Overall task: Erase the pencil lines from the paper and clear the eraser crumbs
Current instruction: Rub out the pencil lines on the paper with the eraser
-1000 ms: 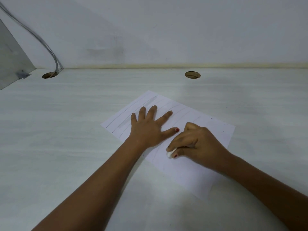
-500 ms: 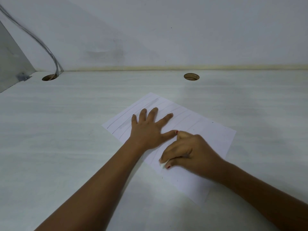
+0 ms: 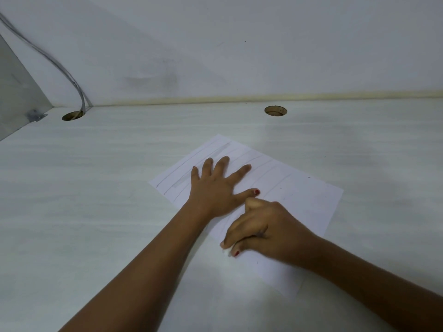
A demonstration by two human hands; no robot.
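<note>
A white sheet of paper (image 3: 299, 197) lies askew on the pale desk, with several faint pencil lines (image 3: 265, 165) across its far half. My left hand (image 3: 215, 185) rests flat on the sheet, fingers spread, pinning it down. My right hand (image 3: 261, 231) sits at the sheet's near left edge, fingers pinched on a small white eraser (image 3: 227, 250) that barely shows under the fingertips. Both forearms reach in from the bottom of the view. Crumbs are too small to make out.
The white desk (image 3: 96, 212) meets a white wall at the back. Two round cable holes are cut into it, one at the far left (image 3: 72, 115) with a grey cable (image 3: 60, 68) running up the wall, one at the far centre (image 3: 275, 110). A grey panel (image 3: 16, 97) stands at left.
My right hand has slid with the eraser toward me and to the left along the paper, down to its near left edge. My left hand stays put on the sheet.
</note>
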